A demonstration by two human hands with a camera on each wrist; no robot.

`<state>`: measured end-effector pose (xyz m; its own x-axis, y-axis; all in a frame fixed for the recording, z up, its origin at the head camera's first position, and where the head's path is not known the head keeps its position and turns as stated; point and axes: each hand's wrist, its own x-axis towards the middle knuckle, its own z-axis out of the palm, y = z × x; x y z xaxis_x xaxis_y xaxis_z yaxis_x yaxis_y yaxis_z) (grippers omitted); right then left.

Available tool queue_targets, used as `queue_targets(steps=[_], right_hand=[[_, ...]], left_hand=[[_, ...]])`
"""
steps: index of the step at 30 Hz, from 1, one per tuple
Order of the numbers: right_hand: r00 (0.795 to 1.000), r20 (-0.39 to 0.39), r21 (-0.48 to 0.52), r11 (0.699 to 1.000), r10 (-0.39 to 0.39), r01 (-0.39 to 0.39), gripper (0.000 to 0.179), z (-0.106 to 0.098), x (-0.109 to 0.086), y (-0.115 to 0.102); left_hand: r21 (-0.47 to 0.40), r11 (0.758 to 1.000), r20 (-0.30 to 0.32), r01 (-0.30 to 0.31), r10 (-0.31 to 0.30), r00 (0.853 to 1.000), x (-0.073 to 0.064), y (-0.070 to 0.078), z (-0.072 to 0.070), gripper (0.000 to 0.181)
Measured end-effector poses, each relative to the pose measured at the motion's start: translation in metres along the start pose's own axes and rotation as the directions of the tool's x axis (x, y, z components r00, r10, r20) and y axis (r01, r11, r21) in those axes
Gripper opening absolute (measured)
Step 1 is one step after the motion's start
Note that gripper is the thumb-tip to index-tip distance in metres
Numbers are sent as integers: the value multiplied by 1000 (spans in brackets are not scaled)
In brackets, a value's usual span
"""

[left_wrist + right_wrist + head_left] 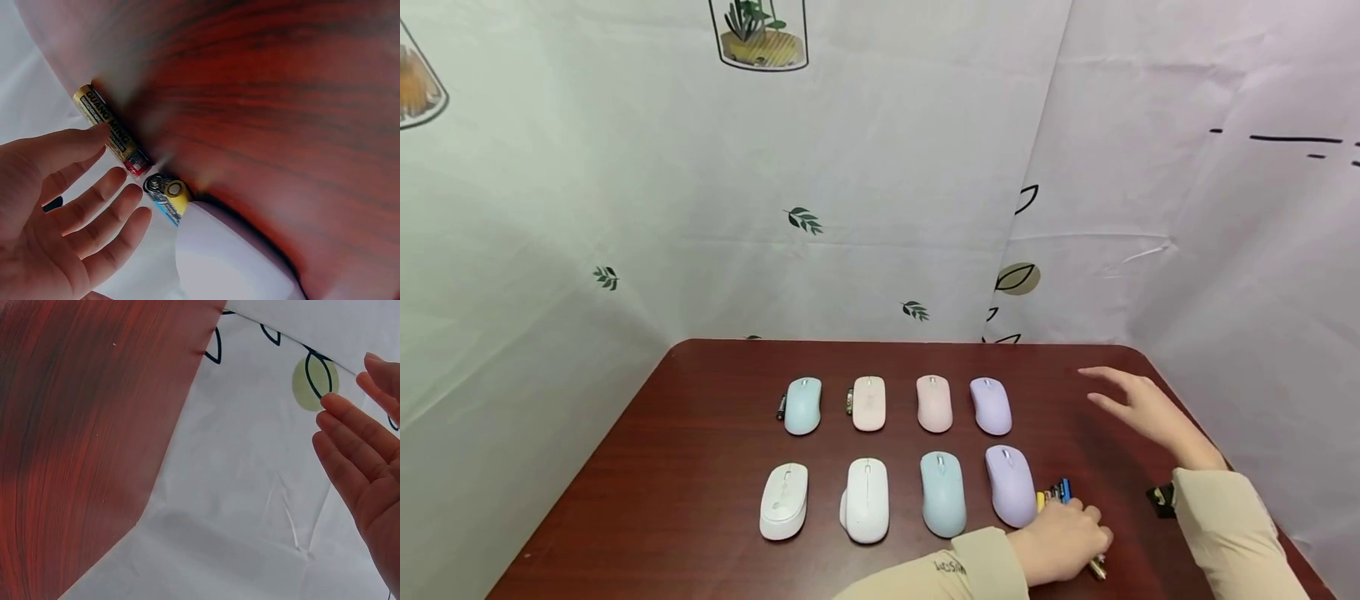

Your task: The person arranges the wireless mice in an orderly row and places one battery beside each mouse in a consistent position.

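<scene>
At the table's right front, my left hand [1063, 542] is over a gold battery [1097, 568]. In the left wrist view the thumb of my left hand [69, 212] overlaps this gold battery [112, 128], fingers loosely spread; whether it touches is unclear. Just beyond lie a yellow battery [177, 192] and blue-and-dark batteries [161, 199], beside a purple mouse [1011, 486]. My right hand [1150, 408] hovers over the table's right side, holding nothing. In the right wrist view the right hand [369, 456] has its fingers extended.
Other mice form two rows: light blue [802, 406], cream [869, 404], pink [934, 404] and purple [991, 406] behind; white [784, 502], white [867, 500] and blue [943, 494] in front. A black battery [781, 407] and gold battery [849, 401] lie beside two. A black item [1161, 500] is at right.
</scene>
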<state>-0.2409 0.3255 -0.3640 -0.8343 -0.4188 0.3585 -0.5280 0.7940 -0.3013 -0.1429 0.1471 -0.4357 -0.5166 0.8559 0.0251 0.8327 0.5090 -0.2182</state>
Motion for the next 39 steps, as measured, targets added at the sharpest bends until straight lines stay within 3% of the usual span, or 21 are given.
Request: queue_targets(steps=[4, 13, 20, 29, 32, 36, 39], right_hand=[[999, -16, -3, 999, -33, 32, 36, 1, 1, 0], [998, -18, -7, 998, -55, 54, 40, -3, 0, -2], [998, -18, -18, 998, -55, 55, 41, -4, 0, -6], [999, -11, 14, 999, -39, 39, 40, -2, 4, -11], [999, 0, 16, 999, -32, 32, 39, -2, 5, -13], [1000, 9, 17, 999, -29, 29, 39, -1, 5, -15], [1000, 11, 20, 999, -27, 27, 38, 1, 6, -16]], left_hand=[[38, 999, -26, 2, -1, 1000, 2, 2, 0, 10], [23, 1000, -26, -11, 12, 1000, 4, 0, 3, 8], [10, 999, -18, -33, 33, 999, 3, 1, 4, 13], [80, 996, -44, -30, 34, 998, -4, 1, 6, 24], [64, 997, -40, -34, 36, 999, -6, 1, 6, 22], [0, 999, -18, -42, 42, 999, -6, -1, 3, 3], [-85, 994, 14, -62, 64, 998, -7, -6, -3, 15]])
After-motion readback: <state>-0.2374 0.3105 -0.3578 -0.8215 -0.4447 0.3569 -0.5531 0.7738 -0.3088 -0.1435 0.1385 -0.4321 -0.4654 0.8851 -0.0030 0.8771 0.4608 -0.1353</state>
